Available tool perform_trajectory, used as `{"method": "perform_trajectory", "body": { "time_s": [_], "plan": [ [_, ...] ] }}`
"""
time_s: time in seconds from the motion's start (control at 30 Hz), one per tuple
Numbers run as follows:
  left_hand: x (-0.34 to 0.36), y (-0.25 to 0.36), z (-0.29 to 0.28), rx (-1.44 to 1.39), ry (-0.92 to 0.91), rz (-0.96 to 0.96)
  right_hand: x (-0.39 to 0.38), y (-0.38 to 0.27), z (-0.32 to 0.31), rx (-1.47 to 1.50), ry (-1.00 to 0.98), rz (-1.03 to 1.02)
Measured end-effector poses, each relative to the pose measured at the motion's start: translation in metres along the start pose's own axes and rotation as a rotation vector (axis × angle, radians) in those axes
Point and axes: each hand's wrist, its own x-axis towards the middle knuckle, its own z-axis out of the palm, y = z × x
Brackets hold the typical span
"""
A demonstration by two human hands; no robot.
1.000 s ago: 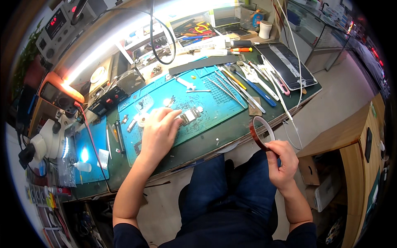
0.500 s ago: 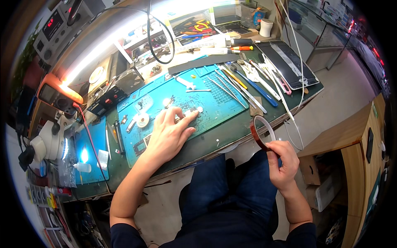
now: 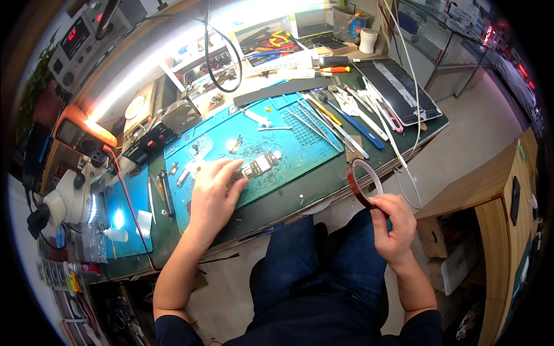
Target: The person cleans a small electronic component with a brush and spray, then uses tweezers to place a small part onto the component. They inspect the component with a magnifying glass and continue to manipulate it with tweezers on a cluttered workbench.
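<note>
In my right hand [image 3: 395, 226], thumb and fingers pinch the lower edge of a roll of brown tape [image 3: 354, 185], held upright over the bench's front edge. My left hand [image 3: 214, 189] hovers above the blue work mat [image 3: 283, 183], thumb apart from the fingers, with nothing visible in it. Just right of its fingertips lies a small circuit board [image 3: 261, 165] with pale metal shields. A round white piece [image 3: 277, 154] sits at the board's right end. Part of a white spool [image 3: 195, 168] shows behind my left hand, which hides the rest.
Tweezers [image 3: 316, 128], a blue-handled brush [image 3: 360, 127] and other slim tools lie at the mat's right. A dark tablet panel [image 3: 398, 92] rests at the far right. At left stand an orange multimeter [image 3: 85, 135] and a white dropper bottle [image 3: 116, 234]. A black cable [image 3: 238, 63] hangs overhead.
My left hand has drawn back to the left, off the circuit board, which now shows. My right hand keeps the tape roll in nearly the same place.
</note>
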Motion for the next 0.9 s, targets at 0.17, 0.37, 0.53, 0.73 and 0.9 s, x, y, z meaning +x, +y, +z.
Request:
{"method": "perform_trajectory", "body": {
  "time_s": [0.17,0.37,0.53,0.73,0.9],
  "plan": [
    [-0.005,-0.003,0.002,0.025,-0.028,0.045,0.022,0.0,0.011,-0.02,-0.027,-0.046],
    [0.011,-0.008,-0.005,-0.308,-0.189,-0.271,0.043,-0.004,0.027,-0.053,-0.01,-0.15],
    [0.026,-0.003,-0.018,-0.263,-0.295,-0.253,0.043,-0.007,0.025,-0.06,-0.02,-0.13],
    [0.015,0.009,-0.007,0.027,0.037,0.118,0.038,-0.005,0.019,-0.067,-0.016,-0.098],
    [-0.005,0.013,0.005,0.163,0.07,0.241,0.033,-0.005,0.02,-0.043,-0.033,-0.087]
  ]
}}
